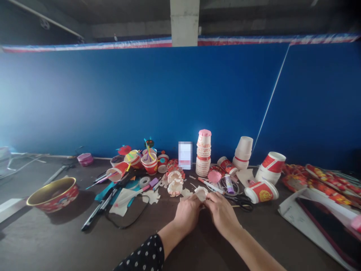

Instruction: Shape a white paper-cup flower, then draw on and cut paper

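The fingertips [207, 200] of both hands press together on a crumpled scrap of white paper [201, 193], pinching it from either side, with the left hand [186, 214] and right hand [221, 213] close together over a dark tabletop [135, 244]. The scrap sits between them at centre, its edges creased and uneven, without the neat ruffle of the two white paper rosettes [175, 188] at 11 o'clock, which look already shaped. Farther out at that hour stand made-up paper cups [149, 163] sprouting coloured strips. At 12 o'clock rises a stack of red-and-white paper cups [203, 154] capped in pink, at 2 o'clock lie black-handled scissors [242, 203] and a toppled red cup [261, 192], at 10 o'clock a roll of clear tape [144, 181], and at 9 o'clock a red bowl [52, 194]
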